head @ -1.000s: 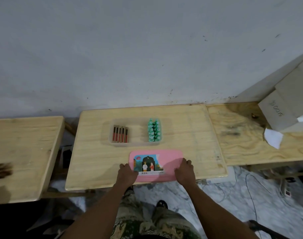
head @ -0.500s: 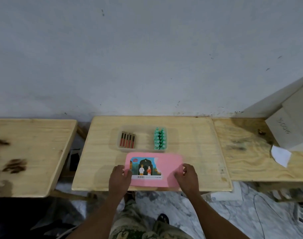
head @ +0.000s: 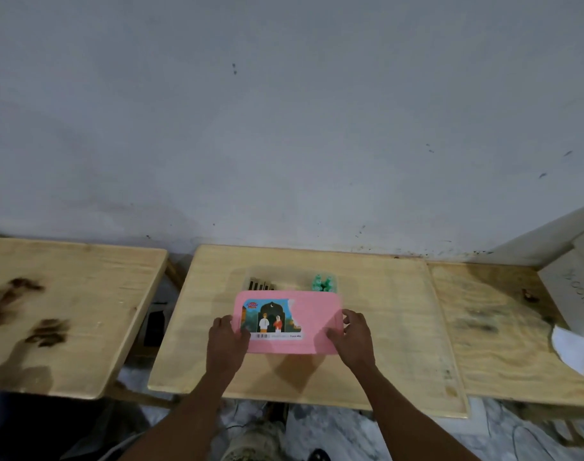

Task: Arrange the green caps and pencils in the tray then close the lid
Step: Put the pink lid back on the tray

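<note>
A pink lid with a picture sticker is lifted above the middle wooden table, covering the near part of the clear tray. My left hand grips the lid's left edge and my right hand grips its right edge. Behind the lid's far edge the tops of the pencils show at the tray's left end. The green caps show at its right end. The rest of the tray is hidden.
The middle wooden table stands against a grey wall. A stained table is to the left across a gap. Another table adjoins on the right, with a cardboard box and white paper.
Both hands have lifted the pink lid off the table's near edge and carried it away from me, over the tray. The camera has tilted up toward the wall.
</note>
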